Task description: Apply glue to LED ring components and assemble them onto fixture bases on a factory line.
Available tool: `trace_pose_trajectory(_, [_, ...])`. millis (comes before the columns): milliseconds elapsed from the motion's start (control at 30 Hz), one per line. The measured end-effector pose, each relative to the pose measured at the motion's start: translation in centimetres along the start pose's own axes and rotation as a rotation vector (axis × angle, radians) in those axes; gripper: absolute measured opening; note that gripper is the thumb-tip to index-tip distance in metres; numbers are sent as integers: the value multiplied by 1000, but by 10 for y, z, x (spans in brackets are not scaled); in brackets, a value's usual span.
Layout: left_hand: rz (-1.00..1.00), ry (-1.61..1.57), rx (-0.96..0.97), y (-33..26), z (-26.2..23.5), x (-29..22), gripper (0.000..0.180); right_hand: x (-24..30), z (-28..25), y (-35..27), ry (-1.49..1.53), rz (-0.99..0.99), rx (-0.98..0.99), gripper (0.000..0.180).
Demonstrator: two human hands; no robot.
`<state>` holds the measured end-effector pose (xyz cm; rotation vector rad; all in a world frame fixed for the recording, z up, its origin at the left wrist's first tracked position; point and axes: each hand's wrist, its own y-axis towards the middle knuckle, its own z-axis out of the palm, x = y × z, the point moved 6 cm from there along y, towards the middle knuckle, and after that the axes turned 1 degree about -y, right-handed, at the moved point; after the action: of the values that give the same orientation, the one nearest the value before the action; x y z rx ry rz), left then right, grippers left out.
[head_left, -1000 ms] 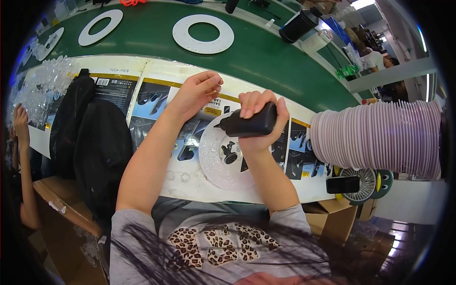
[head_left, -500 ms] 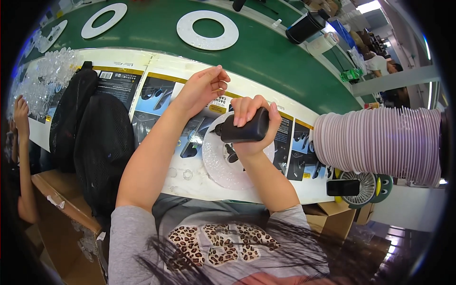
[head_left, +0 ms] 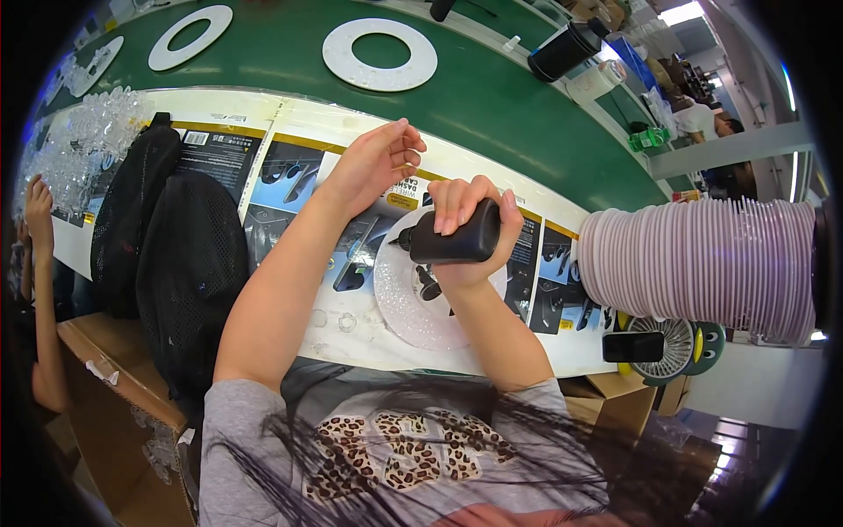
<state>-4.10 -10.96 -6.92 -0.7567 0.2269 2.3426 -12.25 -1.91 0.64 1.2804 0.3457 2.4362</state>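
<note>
Clear disc: [head_left: 406, 303] flat on the printed sheets [head_left: 290, 189], nearest my body.
Right hand: [head_left: 470, 233] my fingers clamped around the black bottle [head_left: 457, 243], held sideways just above the disc, nozzle toward my left.
Left hand: [head_left: 373, 162] beyond the disc, fingers loosely curled, holding nothing I can make out.
Green belt: [head_left: 492, 97] farther out, white rings [head_left: 379, 54] on it.

Right hand [head_left: 470, 230] fisted, left hand [head_left: 373, 162] raised with fingers loosely curled.

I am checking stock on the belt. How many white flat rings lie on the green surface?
3: one ring at top centre, one ring left of it, one ring far left, partly cut by the picture rim. More may be hidden.
</note>
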Motion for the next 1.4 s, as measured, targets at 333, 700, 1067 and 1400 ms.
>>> trace_pose_trajectory(333, [-1, -13, 0, 0, 0, 0, 24, -2, 1, 1, -18, 49, -38, 43])
trace_pose_trajectory(700, [-23, 9, -9, 1, -4, 1, 24, 32, -12, 5, -47, -15, -90, 42])
trace_pose_trajectory(1067, [-13, 5, -11, -1, -4, 2, 25, 23, -17, -8, -23, -5, -66, 44])
trace_pose_trajectory(1400, [-19, 15, -16, 1, -3, 0, 25, 19, -20, -6, -34, 3, -55, 44])
